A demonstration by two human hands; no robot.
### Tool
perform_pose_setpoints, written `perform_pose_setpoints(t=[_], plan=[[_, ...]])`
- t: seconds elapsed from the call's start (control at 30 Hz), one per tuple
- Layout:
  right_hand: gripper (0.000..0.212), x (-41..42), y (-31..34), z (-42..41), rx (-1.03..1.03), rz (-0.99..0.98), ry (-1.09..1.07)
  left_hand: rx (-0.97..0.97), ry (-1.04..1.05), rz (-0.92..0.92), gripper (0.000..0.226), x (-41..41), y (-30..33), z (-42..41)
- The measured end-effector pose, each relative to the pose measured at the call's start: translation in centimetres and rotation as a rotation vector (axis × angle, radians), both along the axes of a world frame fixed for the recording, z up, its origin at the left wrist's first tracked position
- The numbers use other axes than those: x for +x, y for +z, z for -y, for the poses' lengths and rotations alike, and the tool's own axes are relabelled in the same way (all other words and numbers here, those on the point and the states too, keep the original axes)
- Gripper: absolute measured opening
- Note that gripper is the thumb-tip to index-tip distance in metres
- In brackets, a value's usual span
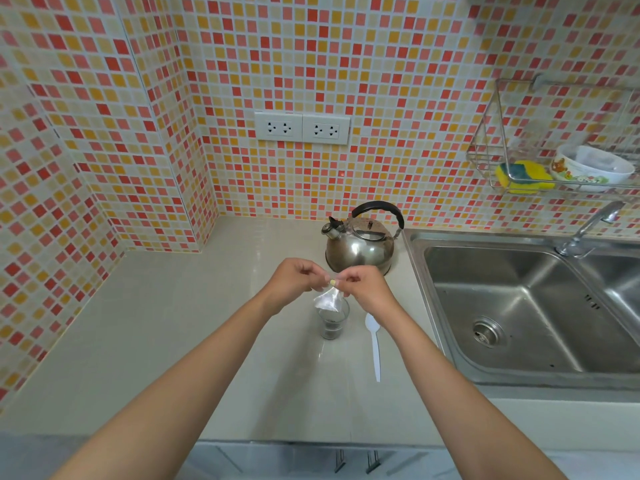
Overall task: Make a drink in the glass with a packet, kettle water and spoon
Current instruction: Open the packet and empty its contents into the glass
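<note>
A small clear packet [328, 299] with white powder hangs just above a clear glass [333, 323] on the counter. My left hand [294, 278] and my right hand [365, 285] both pinch the packet's tied top, where a yellow band shows. A white plastic spoon [374, 344] lies flat to the right of the glass. Behind the hands stands a steel kettle [360, 244] with a black handle, its spout pointing left.
A steel sink [526, 306] with a tap [588, 230] fills the right side. A wire rack [561, 161] on the wall holds a sponge and a bowl. Two sockets [302, 128] sit on the tiled wall. The beige counter [173, 341] extends left.
</note>
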State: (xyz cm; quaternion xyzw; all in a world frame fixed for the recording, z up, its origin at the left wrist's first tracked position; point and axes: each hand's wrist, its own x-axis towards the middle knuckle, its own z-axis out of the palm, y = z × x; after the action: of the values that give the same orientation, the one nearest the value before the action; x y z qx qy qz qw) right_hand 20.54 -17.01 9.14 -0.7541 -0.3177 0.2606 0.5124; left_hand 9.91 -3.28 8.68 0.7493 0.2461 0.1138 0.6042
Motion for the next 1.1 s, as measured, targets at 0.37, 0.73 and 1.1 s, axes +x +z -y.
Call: perform_pose_setpoints(t=[0.37, 0.73, 1.1], plan=[[0.011, 0.1, 0.0, 0.0, -0.091, 0.208, -0.014, 0.083, 0.010, 0.005, 0.009, 0.5, -0.4, 0.9], [0.009, 0.8, -0.3, 1.0, -0.038, 0.161, -0.112, 0.081, 0.055, 0.059, 0.018, 1.3, -0.4, 1.1], [0.007, 0.8, 0.0, 1.0, -0.040, 0.242, -0.048, 0.148, 0.050, 0.078, 0.003, 1.3, -0.2, 1.2]])
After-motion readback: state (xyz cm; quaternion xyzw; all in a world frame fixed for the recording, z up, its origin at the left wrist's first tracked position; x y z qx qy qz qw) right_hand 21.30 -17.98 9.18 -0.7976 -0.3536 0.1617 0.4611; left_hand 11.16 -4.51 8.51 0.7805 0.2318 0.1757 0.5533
